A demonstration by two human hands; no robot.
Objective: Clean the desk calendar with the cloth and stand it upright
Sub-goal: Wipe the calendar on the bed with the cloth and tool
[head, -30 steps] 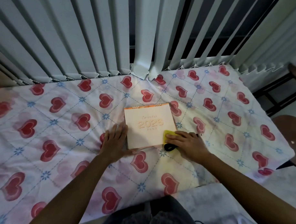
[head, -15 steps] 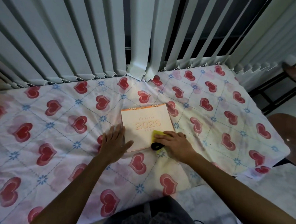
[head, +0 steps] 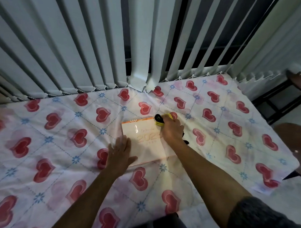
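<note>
The desk calendar (head: pixel 145 142) lies flat on the table, pale orange cover up, spiral binding at its far edge. My left hand (head: pixel 119 153) rests flat with spread fingers on the calendar's near left corner and the tablecloth beside it. At the calendar's far right corner, my right hand (head: pixel 172 130) is closed on the yellow and black cloth (head: pixel 160 120), which sticks out past my fingers. My right wrist covers part of the printed year.
A tablecloth (head: pixel 60 144) with red hearts covers the table. White vertical blinds (head: pixel 97 52) hang along its far edge, two slats resting on the cloth. A brown chair seat (head: pixel 292 136) stands off the right edge.
My right hand has slid the cloth from the calendar's near right edge up to its far right corner. The left hand has stayed at the near left corner.
</note>
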